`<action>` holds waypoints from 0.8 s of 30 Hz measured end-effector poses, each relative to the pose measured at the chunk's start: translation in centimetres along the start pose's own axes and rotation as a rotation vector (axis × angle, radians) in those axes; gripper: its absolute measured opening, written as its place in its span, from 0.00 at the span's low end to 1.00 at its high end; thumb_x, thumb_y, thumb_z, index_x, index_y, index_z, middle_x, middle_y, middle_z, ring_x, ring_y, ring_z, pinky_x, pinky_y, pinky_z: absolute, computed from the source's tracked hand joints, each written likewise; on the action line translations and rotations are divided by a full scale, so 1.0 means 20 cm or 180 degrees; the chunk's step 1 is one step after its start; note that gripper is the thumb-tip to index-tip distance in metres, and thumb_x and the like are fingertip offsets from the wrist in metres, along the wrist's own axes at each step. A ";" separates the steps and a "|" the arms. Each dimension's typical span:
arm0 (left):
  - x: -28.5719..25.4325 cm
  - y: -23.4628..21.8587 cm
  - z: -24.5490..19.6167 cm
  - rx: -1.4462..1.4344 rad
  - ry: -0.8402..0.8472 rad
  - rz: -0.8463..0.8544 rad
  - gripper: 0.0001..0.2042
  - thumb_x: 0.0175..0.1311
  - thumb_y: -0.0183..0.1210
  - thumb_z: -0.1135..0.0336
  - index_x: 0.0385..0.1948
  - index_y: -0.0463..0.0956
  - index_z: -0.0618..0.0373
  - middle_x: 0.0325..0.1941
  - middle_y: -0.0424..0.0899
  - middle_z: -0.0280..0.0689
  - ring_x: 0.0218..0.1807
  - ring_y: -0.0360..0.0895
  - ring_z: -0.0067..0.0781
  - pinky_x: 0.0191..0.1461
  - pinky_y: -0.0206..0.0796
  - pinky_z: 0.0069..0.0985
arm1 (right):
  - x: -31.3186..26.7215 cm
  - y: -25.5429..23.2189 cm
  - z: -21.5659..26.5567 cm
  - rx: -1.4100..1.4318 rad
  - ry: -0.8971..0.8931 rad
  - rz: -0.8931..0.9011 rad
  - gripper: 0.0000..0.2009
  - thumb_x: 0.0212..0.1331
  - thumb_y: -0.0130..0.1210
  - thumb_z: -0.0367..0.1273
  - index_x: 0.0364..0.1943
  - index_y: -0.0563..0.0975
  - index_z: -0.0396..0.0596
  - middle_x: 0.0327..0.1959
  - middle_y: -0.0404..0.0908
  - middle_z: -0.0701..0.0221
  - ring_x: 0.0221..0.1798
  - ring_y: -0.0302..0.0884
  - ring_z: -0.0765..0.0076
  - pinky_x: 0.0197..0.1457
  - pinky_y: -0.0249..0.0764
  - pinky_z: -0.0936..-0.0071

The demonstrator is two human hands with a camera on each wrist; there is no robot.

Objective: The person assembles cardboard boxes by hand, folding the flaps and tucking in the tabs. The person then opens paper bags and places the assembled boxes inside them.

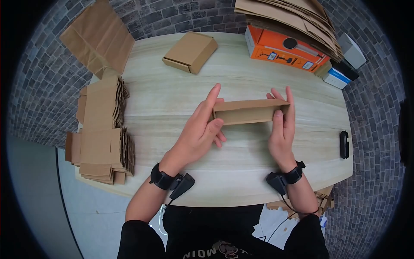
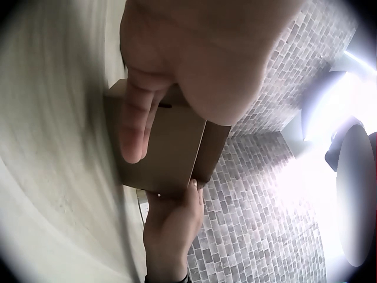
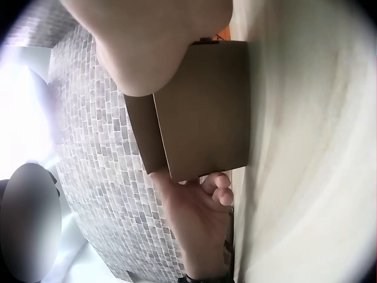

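Note:
Both hands hold a small brown cardboard box [image 1: 248,115] between them over the middle of the table, its narrow open side facing up. At the box's left end, the left hand [image 1: 196,134] grips with its thumb over the near edge. The right hand [image 1: 282,136] has its thumb at the right end's inner corner and its fingers behind. In the left wrist view the box's broad side [image 2: 168,147] hangs below the left hand's fingers. The right wrist view shows the same box [image 3: 206,112], with the left hand [image 3: 197,218] at its far end.
A closed cardboard box [image 1: 189,52] lies at the back. Flattened cardboard stacks [image 1: 101,108] and a paper bag [image 1: 101,39] stand left. An orange box [image 1: 282,49] bears cardboard sheets [image 1: 297,19] at back right, beside small boxes [image 1: 336,78]. A black object [image 1: 344,144] lies at the right edge.

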State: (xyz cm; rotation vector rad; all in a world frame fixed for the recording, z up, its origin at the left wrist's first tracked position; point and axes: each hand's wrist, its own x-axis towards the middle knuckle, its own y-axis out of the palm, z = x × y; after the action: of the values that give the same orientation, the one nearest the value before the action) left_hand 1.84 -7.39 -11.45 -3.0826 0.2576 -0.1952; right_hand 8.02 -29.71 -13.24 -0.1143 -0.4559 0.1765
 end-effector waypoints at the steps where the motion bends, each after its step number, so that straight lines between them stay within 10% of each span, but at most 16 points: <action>1: 0.00 0.00 0.00 -0.0046 -0.0026 -0.0039 0.32 0.77 0.44 0.59 0.76 0.39 0.49 0.69 0.60 0.48 0.34 0.81 0.31 0.36 0.78 0.25 | 0.00 0.01 0.01 0.0082 -0.0092 -0.0045 0.25 0.74 0.35 0.28 0.74 0.53 0.41 0.71 0.63 0.54 0.72 0.63 0.60 0.73 0.57 0.66; 13: 0.04 -0.04 0.08 -0.1369 0.0037 -0.0150 0.23 0.76 0.47 0.67 0.70 0.57 0.58 0.67 0.66 0.46 0.48 0.84 0.44 0.52 0.80 0.32 | 0.08 -0.12 -0.02 0.0687 0.0099 0.0652 0.23 0.71 0.41 0.27 0.69 0.63 0.40 0.71 0.65 0.58 0.74 0.60 0.61 0.75 0.54 0.65; 24: 0.01 -0.04 -0.01 -0.1110 -0.0334 -0.0342 0.22 0.77 0.44 0.64 0.69 0.58 0.58 0.49 0.72 0.40 0.36 0.87 0.41 0.37 0.82 0.27 | 0.09 -0.14 0.07 0.0600 0.0376 0.0881 0.26 0.73 0.40 0.31 0.74 0.55 0.43 0.72 0.62 0.57 0.73 0.62 0.59 0.75 0.56 0.65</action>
State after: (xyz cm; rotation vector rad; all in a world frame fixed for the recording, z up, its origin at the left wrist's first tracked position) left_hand 2.23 -6.65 -11.26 -3.4413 0.1336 0.0117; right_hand 9.40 -32.08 -10.88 -0.0021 -0.3022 0.4806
